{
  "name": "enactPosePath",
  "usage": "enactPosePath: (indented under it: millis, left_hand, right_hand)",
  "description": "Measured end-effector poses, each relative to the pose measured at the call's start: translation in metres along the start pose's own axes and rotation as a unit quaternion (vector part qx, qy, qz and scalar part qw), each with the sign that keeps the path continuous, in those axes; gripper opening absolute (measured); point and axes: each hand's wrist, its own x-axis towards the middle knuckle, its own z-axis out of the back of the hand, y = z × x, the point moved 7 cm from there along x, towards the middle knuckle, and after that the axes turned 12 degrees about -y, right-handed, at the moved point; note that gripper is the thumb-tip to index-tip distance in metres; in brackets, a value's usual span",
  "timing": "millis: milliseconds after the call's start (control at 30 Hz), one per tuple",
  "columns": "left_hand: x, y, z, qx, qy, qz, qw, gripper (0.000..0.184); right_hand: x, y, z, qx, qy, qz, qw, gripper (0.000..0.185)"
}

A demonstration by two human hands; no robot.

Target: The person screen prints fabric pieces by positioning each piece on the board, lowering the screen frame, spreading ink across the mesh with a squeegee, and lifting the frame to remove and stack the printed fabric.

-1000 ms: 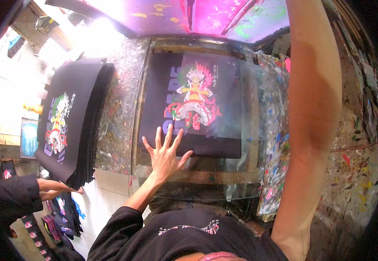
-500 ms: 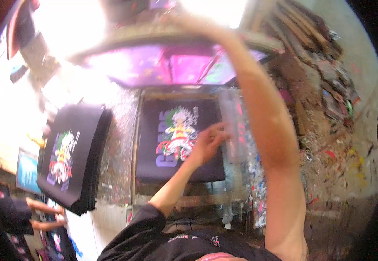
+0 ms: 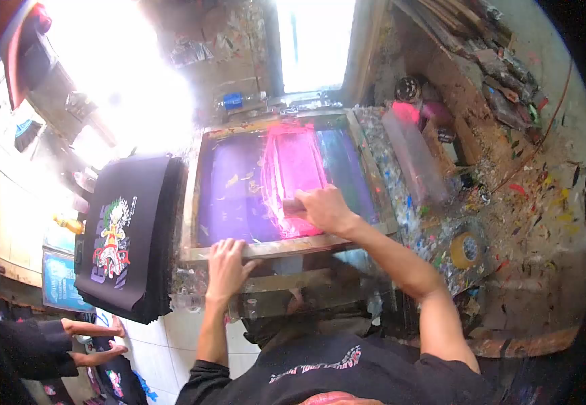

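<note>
A wooden-framed printing screen (image 3: 191,229) lies flat in front of me, with a wide band of pink ink (image 3: 299,155) across its purple mesh. My right hand (image 3: 326,210) is closed around a squeegee, whose brown handle end (image 3: 293,206) shows beside my fingers at the lower part of the pink band; the rest of it is hard to make out. At the frame's near left edge, my left hand (image 3: 225,260) grips the wood, fingers over the top and thumb lower down. What lies under the screen is hidden.
Left of the screen stands a thick stack of black printed cloth pieces (image 3: 148,236). A roll of tape (image 3: 465,250) lies on the ink-spattered surface at right, near a translucent long tray (image 3: 414,158). A plastic bottle (image 3: 232,101) lies behind. Another person's hands (image 3: 114,337) show at lower left.
The screen has come down flat over the black printed piece. My right hand moved from the far raised edge onto the squeegee; my left moved from the cloth to the frame's near edge.
</note>
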Motion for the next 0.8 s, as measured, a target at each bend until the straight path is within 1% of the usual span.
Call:
enactPosePath:
  millis: [67, 100, 133, 167, 200, 267, 300, 333, 400, 433, 500, 533, 567, 600, 633, 700, 733, 767, 800]
  left_hand:
    - [-0.009, -0.001, -0.007, -0.023, -0.035, 0.005, 0.999, 0.055]
    - [-0.007, 0.0, -0.007, -0.027, -0.038, 0.011, 0.999, 0.055]
    - [-0.007, 0.002, -0.009, -0.03, -0.034, 0.022, 0.999, 0.053]
    - [-0.007, 0.003, -0.013, -0.034, -0.031, 0.03, 0.998, 0.051]
    - [-0.007, 0.005, -0.014, -0.043, -0.046, 0.028, 0.998, 0.049]
    - [-0.008, 0.007, -0.016, -0.049, -0.053, 0.032, 0.997, 0.049]
    - [-0.009, 0.009, -0.016, -0.052, -0.056, 0.034, 0.997, 0.049]
    - [-0.008, 0.008, -0.016, -0.049, -0.064, 0.027, 0.996, 0.049]
    - [-0.008, 0.01, -0.017, -0.05, -0.058, 0.028, 0.997, 0.049]
    - [-0.007, 0.01, -0.017, -0.055, -0.059, 0.032, 0.996, 0.049]
    - [-0.009, 0.014, -0.018, -0.057, -0.055, 0.05, 0.996, 0.049]
    - [-0.01, 0.015, -0.019, -0.053, -0.05, 0.053, 0.996, 0.049]
    - [-0.009, 0.016, -0.021, -0.05, -0.05, 0.057, 0.996, 0.049]
    - [-0.008, 0.017, -0.02, -0.055, -0.047, 0.067, 0.995, 0.05]
    - [-0.006, 0.019, -0.02, -0.058, -0.053, 0.079, 0.994, 0.05]
    - [-0.008, 0.019, -0.024, -0.063, -0.03, 0.076, 0.995, 0.05]
    - [-0.007, 0.018, -0.025, -0.067, -0.021, 0.073, 0.995, 0.05]
    - [-0.006, 0.017, -0.024, -0.061, -0.025, 0.07, 0.995, 0.051]
    - [-0.005, 0.016, -0.022, -0.055, -0.027, 0.064, 0.996, 0.051]
  right_hand:
    - [-0.013, -0.003, -0.017, 0.094, -0.014, 0.014, 0.995, 0.031]
    - [-0.028, 0.008, -0.027, 0.043, 0.034, 0.041, 0.998, 0.021]
    - [-0.037, 0.021, -0.026, 0.008, -0.059, 0.102, 0.993, 0.018]
    - [-0.042, 0.027, -0.028, -0.027, -0.152, 0.163, 0.974, 0.017]
    - [-0.037, 0.026, -0.036, -0.061, -0.225, 0.186, 0.954, 0.017]
    - [0.004, -0.002, -0.061, -0.074, -0.203, 0.175, 0.96, 0.006]
    - [0.034, -0.025, -0.073, -0.093, -0.223, 0.168, 0.956, 0.006]
    - [0.067, -0.049, -0.085, -0.142, -0.261, 0.169, 0.94, 0.007]
    - [0.128, -0.095, -0.101, -0.188, -0.23, 0.128, 0.946, 0.008]
    - [0.142, -0.104, -0.102, -0.185, -0.228, 0.13, 0.947, 0.008]
    - [0.16, -0.115, -0.099, -0.114, -0.214, 0.078, 0.967, 0.015]
    - [0.159, -0.106, -0.082, -0.112, -0.208, 0.088, 0.968, 0.015]
    - [0.157, -0.095, -0.065, -0.072, -0.075, 0.06, 0.993, 0.015]
    - [0.157, -0.092, -0.064, -0.035, 0.06, 0.03, 0.997, 0.016]
    - [0.168, -0.094, -0.064, -0.039, 0.066, 0.042, 0.996, 0.016]
    - [0.181, -0.097, -0.063, 0.001, 0.042, 0.1, 0.994, 0.021]
    - [0.196, -0.106, -0.064, -0.026, -0.057, 0.137, 0.989, 0.024]
    - [0.217, -0.135, -0.086, -0.065, -0.053, 0.096, 0.992, 0.027]
    - [0.23, -0.147, -0.085, -0.065, -0.019, 0.057, 0.996, 0.033]
